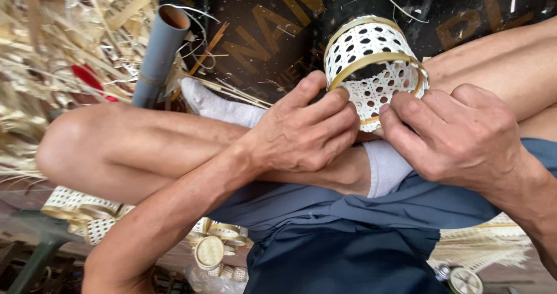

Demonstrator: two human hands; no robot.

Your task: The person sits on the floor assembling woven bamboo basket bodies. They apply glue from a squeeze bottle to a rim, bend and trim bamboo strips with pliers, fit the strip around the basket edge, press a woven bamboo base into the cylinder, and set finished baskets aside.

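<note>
A small round woven basket [371, 62] of pale cane, with open holes and bamboo-strip rims, lies on its side above my crossed legs [145, 149]. My left hand [304, 131] grips its near left rim, thumb along the bamboo band. My right hand [455, 134] pinches the near right rim with thumb and forefinger. Both hands hold the basket over my white-socked ankle [386, 163].
A grey plastic pipe [159, 50] stands at upper left beside a heap of bamboo strips [52, 44]. A dark printed mat [272, 33] lies behind. Finished woven baskets and lids [209, 250] lie below my legs; more woven pieces [81, 210] sit at lower left.
</note>
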